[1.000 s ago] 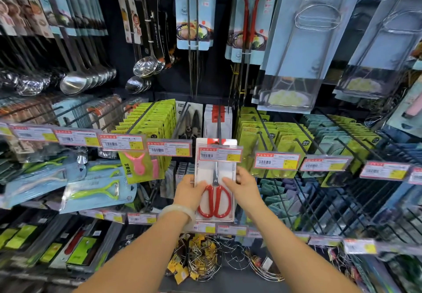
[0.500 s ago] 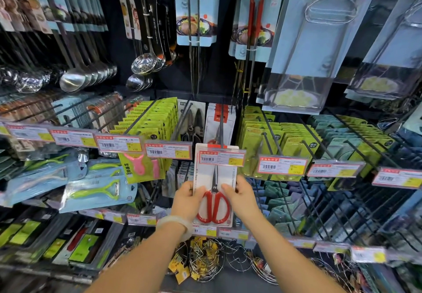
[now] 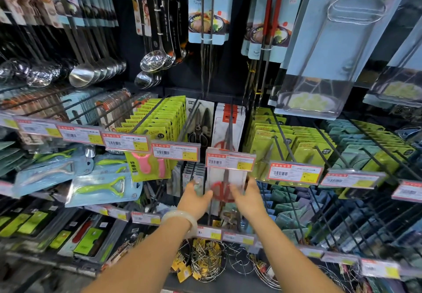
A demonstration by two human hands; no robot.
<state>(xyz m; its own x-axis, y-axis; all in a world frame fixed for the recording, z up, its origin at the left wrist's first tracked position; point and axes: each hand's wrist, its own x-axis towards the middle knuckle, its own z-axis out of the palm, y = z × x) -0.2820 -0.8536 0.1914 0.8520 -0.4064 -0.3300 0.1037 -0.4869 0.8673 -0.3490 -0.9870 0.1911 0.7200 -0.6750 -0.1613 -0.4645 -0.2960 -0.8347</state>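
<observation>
A white carded package of red-handled scissors (image 3: 225,178) hangs on a black hook behind its price tag (image 3: 230,161), in the middle of the rack. My left hand (image 3: 196,198), with a pale bangle on its wrist, holds the package's lower left edge, thumb on the front. On the lower right edge my right hand (image 3: 247,198) grips it the same way. Both hands are blurred by motion. More scissors packages (image 3: 228,123) hang further back on the same hook.
Green carded packs (image 3: 159,121) hang to the left and yellow-green packs (image 3: 287,142) to the right, on long black hooks that stick out toward me. Ladles (image 3: 82,75) and tongs (image 3: 274,7) hang above. Peelers (image 3: 100,187) are at left, wire racks (image 3: 205,263) below.
Both hands have pushed the scissors package a little further back along its hook, behind the price tag. The view has tilted down slightly.
</observation>
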